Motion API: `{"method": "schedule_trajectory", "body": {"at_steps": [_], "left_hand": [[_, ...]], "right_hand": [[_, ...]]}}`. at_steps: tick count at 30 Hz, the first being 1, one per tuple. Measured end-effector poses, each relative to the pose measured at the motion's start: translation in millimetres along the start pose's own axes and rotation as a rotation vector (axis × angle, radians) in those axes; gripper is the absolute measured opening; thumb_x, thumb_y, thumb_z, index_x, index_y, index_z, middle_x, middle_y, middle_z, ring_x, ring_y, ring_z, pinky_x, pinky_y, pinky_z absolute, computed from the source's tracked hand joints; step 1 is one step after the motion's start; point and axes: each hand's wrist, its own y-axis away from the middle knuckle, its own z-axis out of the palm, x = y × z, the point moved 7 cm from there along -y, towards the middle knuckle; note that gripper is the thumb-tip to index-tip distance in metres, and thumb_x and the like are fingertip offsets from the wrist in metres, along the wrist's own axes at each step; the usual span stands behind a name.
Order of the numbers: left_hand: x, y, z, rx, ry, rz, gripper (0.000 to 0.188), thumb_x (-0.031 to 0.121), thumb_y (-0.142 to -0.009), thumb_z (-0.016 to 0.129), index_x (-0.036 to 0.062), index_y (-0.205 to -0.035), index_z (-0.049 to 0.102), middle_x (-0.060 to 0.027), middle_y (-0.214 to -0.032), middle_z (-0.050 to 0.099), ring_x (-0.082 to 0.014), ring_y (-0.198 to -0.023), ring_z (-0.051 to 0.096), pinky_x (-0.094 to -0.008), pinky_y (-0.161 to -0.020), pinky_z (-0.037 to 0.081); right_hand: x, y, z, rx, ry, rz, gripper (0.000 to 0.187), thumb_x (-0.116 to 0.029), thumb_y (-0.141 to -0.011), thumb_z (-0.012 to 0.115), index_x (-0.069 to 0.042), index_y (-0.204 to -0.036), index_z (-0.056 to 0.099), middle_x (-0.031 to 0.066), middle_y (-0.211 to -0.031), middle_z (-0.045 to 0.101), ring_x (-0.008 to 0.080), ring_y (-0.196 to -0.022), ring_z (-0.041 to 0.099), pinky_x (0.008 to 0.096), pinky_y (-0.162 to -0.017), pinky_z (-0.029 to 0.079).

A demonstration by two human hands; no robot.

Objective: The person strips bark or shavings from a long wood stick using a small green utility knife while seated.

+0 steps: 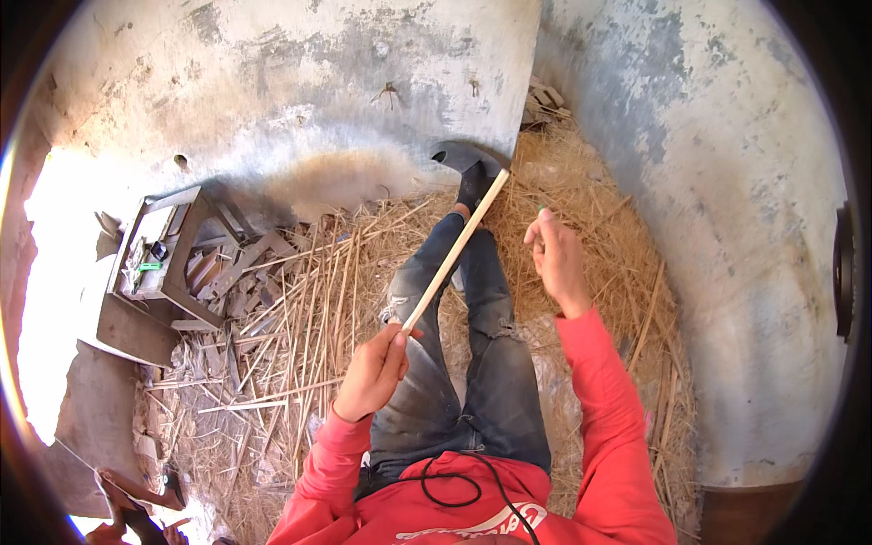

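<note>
My left hand (pixel 371 372) is closed around the near end of a long, slim, pale wooden strip (pixel 457 250). The strip slants up and to the right over my legs, and its far end appears just beside my dark-shod foot (pixel 468 159). To the right of the strip and apart from it, my right hand (pixel 558 265) is raised with its fingers loosely bent and partly apart. A small greenish spot shows at one fingertip; what it is I cannot make out. No held object shows in this hand.
Many loose wooden strips (pixel 313 313) and straw-like shavings (pixel 599 209) cover the floor. At left, a wooden stand (pixel 182 245) bears small items, with wood offcuts (pixel 245 263) beside it. Worn walls (pixel 363 82) enclose the spot. Another person's limbs (pixel 136 500) show at lower left.
</note>
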Motion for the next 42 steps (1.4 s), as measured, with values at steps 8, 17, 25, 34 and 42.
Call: {"method": "schedule_trajectory", "body": {"at_steps": [8, 17, 25, 34, 42], "left_hand": [[12, -17, 9, 0.139, -0.026, 0.085, 0.031, 0.02, -0.114, 0.05, -0.001, -0.132, 0.065, -0.0055, -0.063, 0.056, -0.0143, -0.057, 0.056, -0.0335, -0.057, 0.044], [-10, 5, 8, 0.206, -0.041, 0.039, 0.034, 0.014, -0.109, 0.061, -0.0048, -0.137, 0.066, -0.0093, -0.07, 0.062, -0.0113, -0.062, 0.056, -0.0312, -0.058, 0.047], [-11, 7, -4, 0.244, -0.172, 0.067, 0.029, 0.012, -0.105, 0.065, -0.0056, -0.128, 0.071, -0.0219, -0.075, 0.068, -0.0154, -0.063, 0.063, -0.0349, -0.061, 0.05], [-13, 19, -13, 0.255, -0.057, 0.07, 0.031, 0.013, -0.108, 0.061, -0.003, -0.133, 0.069, -0.0095, -0.071, 0.061, -0.0122, -0.062, 0.055, -0.031, -0.059, 0.046], [-14, 3, 11, -0.274, 0.391, -0.094, 0.038, 0.029, -0.118, 0.04, 0.0047, -0.136, 0.064, 0.0057, -0.067, 0.045, -0.0042, -0.059, 0.038, -0.0228, -0.056, 0.032]], "right_hand": [[-60, 90, 77, -0.37, 0.403, -0.206, 0.059, -0.059, -0.103, 0.057, -0.006, -0.082, 0.072, 0.0197, -0.059, 0.062, 0.0422, -0.06, 0.067, 0.0516, -0.057, 0.05], [-26, 54, 81, -0.361, 0.516, -0.144, 0.068, -0.064, -0.104, 0.051, -0.004, -0.078, 0.07, 0.0233, -0.058, 0.063, 0.0448, -0.06, 0.068, 0.0556, -0.057, 0.054], [-12, 42, 82, -0.257, 0.563, -0.148, 0.067, -0.063, -0.106, 0.049, -0.005, -0.096, 0.08, 0.0239, -0.063, 0.065, 0.044, -0.064, 0.069, 0.0552, -0.061, 0.053], [29, -14, -15, -0.03, 0.234, -0.006, 0.07, -0.064, -0.107, 0.049, -0.007, -0.066, 0.052, -0.0022, -0.056, 0.039, 0.0106, -0.053, 0.037, 0.0351, -0.052, 0.029], [-39, 38, 63, -0.423, -0.58, 0.126, 0.027, -0.027, -0.106, 0.07, -0.002, -0.116, 0.07, -0.0079, -0.062, 0.046, 0.002, -0.049, 0.033, 0.023, -0.045, 0.024]]}}
